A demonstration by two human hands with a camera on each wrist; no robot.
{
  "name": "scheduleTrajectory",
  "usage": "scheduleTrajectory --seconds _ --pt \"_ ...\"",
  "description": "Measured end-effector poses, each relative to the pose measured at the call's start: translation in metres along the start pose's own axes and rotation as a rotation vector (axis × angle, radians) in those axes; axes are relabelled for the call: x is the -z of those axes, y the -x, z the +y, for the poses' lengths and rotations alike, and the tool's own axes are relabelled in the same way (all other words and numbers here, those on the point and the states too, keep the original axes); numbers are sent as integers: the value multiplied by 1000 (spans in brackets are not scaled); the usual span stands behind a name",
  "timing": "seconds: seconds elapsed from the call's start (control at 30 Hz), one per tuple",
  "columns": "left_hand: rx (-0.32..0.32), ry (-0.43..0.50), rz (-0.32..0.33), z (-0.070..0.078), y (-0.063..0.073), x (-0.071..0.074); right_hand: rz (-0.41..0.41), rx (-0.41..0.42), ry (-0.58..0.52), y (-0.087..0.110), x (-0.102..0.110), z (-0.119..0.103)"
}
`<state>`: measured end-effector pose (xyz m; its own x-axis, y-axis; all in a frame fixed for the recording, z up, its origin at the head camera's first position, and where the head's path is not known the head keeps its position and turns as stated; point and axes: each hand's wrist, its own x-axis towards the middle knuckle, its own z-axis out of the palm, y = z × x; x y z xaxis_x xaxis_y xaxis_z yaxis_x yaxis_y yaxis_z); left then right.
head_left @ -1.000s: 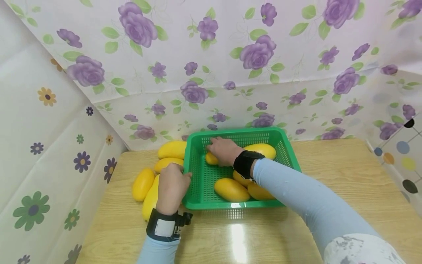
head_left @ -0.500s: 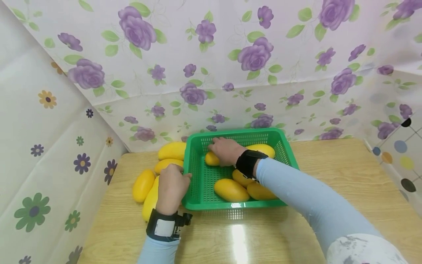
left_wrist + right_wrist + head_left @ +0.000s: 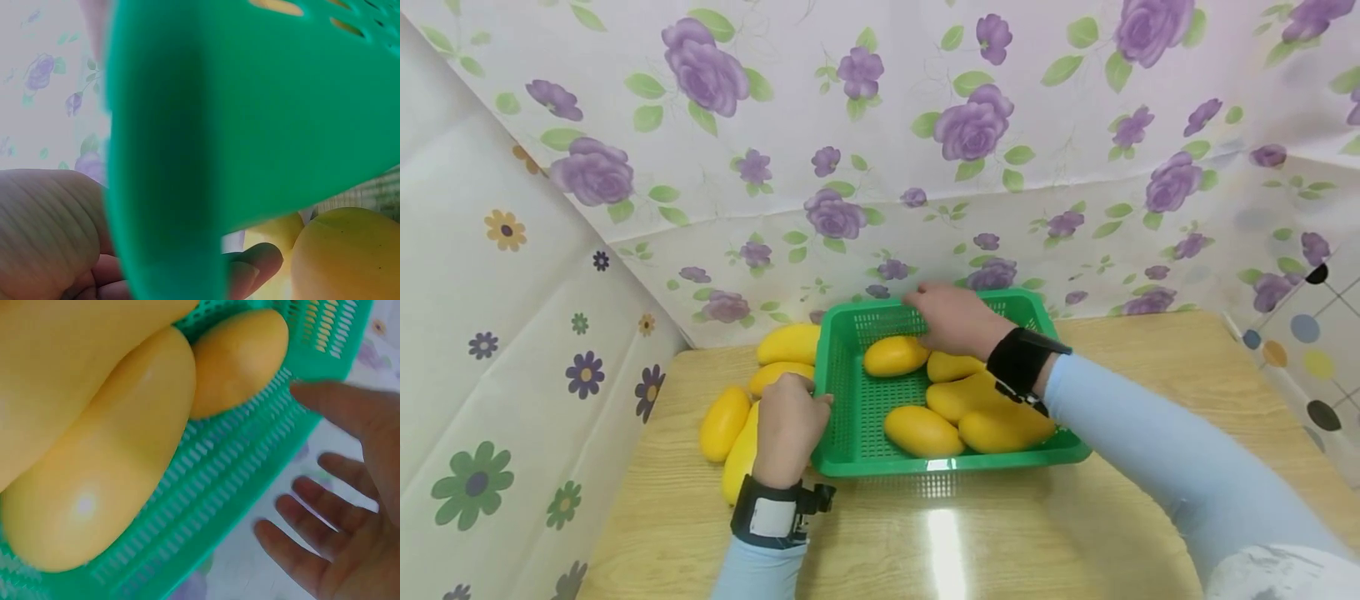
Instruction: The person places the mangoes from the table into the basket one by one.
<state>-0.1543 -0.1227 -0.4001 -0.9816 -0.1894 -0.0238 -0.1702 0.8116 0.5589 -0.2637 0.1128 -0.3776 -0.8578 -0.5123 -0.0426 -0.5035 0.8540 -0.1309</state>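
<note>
head view: l hand [image 3: 790, 429] grips l rim of green basket [image 3: 880, 468], fingers curled round it. r hand [image 3: 958, 321] at far rim, fingers spread apart per r wrist cam. mangoes [image 3: 895, 357] in bskt; more mangoes [image 3: 788, 343] on table [image 3: 685, 533], just l of it.

The green plastic basket [image 3: 880, 468] sits upright on the desk [image 3: 880, 546], its walls slotted, its left rim gripped by the left hand [image 3: 788, 427]. I can see five smooth yellow mangoes inside, lying on their sides: one small mango [image 3: 895, 357] at the back left, the others bunched toward the right and front. Four more show outside, left of the basket: a plump mango [image 3: 726, 422] lies outermost, and a mango [image 3: 741, 460] beside it is partly hidden.
</note>
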Motion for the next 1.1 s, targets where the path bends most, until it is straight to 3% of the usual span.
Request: scheduleTrajectory --seconds 0.2,0.33,0.47,0.67,0.77,1.1 --pt "4 3 -4 1 0 0 232 -154 -81 28 20 38" --pt "1 3 -6 2 1 0 296 -268 -162 56 23 64" --pt "-1 -2 -7 2 1 1 274 -364 -215 84 17 86" --pt "12 6 -22 1 1 2 177 -421 -246 110 6 101" --pt "12 7 -23 1 1 2 105 -449 -281 116 1 102" --pt "8 3 -11 3 2 2 58 -468 -358 122 -9 99"
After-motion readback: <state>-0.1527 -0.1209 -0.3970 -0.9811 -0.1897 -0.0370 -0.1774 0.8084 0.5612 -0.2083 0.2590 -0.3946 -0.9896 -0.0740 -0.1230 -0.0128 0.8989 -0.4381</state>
